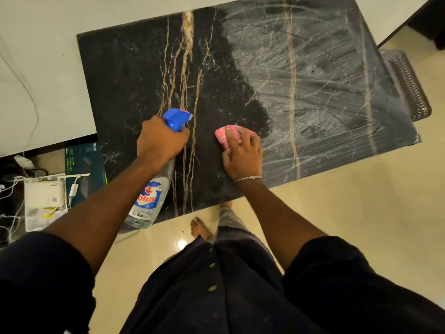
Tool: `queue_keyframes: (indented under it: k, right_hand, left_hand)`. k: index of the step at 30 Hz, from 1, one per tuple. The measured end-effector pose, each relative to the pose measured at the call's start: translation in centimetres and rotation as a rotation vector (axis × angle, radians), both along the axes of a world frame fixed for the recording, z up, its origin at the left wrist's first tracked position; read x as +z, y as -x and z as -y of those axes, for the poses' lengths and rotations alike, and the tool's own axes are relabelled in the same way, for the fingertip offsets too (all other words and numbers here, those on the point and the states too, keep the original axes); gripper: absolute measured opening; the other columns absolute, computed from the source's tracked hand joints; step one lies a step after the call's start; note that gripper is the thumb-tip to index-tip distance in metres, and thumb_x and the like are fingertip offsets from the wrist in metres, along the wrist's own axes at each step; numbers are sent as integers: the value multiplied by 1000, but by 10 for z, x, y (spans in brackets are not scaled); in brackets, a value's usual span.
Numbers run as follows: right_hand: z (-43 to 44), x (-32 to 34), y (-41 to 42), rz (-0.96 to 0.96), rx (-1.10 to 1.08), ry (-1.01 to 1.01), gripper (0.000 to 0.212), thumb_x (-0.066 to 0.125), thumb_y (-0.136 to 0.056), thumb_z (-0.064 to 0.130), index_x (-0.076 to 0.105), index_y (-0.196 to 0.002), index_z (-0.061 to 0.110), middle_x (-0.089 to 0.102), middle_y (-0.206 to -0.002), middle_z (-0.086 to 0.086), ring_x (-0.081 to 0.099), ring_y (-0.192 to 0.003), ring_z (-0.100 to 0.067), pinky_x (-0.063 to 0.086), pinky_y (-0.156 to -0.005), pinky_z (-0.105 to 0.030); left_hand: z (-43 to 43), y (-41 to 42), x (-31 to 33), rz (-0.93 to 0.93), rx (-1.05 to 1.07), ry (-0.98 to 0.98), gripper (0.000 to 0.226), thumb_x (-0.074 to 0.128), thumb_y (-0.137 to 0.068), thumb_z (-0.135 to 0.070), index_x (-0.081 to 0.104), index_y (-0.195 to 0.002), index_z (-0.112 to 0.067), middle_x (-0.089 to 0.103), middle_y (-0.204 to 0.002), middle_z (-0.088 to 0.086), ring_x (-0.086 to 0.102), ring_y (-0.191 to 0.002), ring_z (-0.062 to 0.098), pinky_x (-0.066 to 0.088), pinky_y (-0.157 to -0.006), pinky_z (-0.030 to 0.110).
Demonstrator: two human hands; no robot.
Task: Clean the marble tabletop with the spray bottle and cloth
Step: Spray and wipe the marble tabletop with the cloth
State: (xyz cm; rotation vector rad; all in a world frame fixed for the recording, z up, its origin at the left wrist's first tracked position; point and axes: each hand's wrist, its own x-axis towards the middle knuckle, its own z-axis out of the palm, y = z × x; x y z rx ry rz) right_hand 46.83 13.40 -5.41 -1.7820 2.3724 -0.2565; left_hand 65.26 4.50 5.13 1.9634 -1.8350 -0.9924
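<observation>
The black marble tabletop (134, 75) with gold veins fills the upper middle of the head view. Its right half is covered in whitish smeared streaks; its left half is dark and glossy. My left hand (161, 138) grips the neck of a clear spray bottle (149, 198) with a blue trigger head, tilted, nozzle pointing over the table. My right hand (243, 155) presses a pink cloth (228, 133) flat on the marble at the edge of the streaked area, near the table's front.
A white wall lies beyond the table's far and left edges. At left, on the floor, sit a white box (44, 194), cables and a dark green carton (83, 169). A grey perforated basket (409, 85) stands past the right edge. Cream floor tiles (361, 201) and my bare feet are below.
</observation>
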Motion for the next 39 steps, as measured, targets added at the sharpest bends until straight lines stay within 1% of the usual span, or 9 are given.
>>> queue_keyframes:
  k: [3,6,10,14,21,25,31,35,39]
  right_hand:
    - [-2,4,1,8,-133,-35,61,56,-85,36,47,-144,22,45,-145,-19,42,-124,-48,43,-97,-53]
    - [-6,7,-32,40,-220,-58,60,55,-88,35,43,-145,21,41,-148,-19,38,-129,-46,42,-98,-53]
    - [-19,2,-70,45,-6,-30,62,63,-83,37,48,-142,22,48,-140,-18,45,-121,-43,47,-89,-50]
    - [-31,1,-57,-21,199,-3,60,64,-80,38,52,-137,26,51,-136,-14,49,-112,-38,48,-82,-44]
    - [-46,1,23,-48,-48,-37,60,54,-84,38,49,-141,23,48,-140,-17,45,-120,-45,48,-92,-53]
    - [-55,2,-4,-37,-113,-28,58,58,-85,34,48,-141,20,47,-141,-20,43,-123,-47,47,-93,-52]
    - [-82,-2,-85,9,148,1,60,60,-82,36,48,-140,25,49,-138,-15,44,-117,-39,50,-85,-46]
    - [-89,-2,-69,-35,305,9,58,60,-82,39,51,-138,26,49,-138,-13,46,-115,-38,50,-83,-45]
    - [-101,-4,-24,-30,98,9,61,59,-82,38,49,-140,26,51,-137,-13,46,-115,-38,49,-85,-45]
  left_hand:
    - [-7,-4,-1,1,1,-2,29,67,-85,-31,59,-105,-12,61,-83,7,58,-69,15,50,-67,28]
    - [-17,-4,-2,-9,-13,-12,27,67,-85,-29,58,-104,-12,61,-82,7,59,-71,16,52,-71,31]
    - [-27,0,-3,-15,-12,-5,27,67,-84,-28,60,-104,-12,60,-81,7,59,-70,17,51,-68,30]
    - [-29,3,-2,-21,-7,-12,27,67,-84,-28,59,-105,-13,60,-82,7,58,-69,16,51,-70,30]
    - [-35,-5,-2,-41,-41,9,25,65,-86,-31,58,-102,-13,59,-79,6,56,-66,13,47,-65,24]
    - [-43,-8,0,-50,-25,4,22,66,-87,-29,56,-100,-15,58,-79,5,55,-66,13,48,-68,26]
    - [-57,-6,-1,-57,12,-16,22,67,-85,-28,58,-101,-16,57,-75,1,56,-64,12,44,-58,21]
    - [-62,1,0,-52,12,-13,21,67,-85,-28,55,-99,-17,58,-79,3,56,-67,13,46,-65,24]
    - [-64,5,1,-70,7,-35,22,67,-86,-26,55,-102,-17,60,-85,6,58,-74,16,48,-71,29]
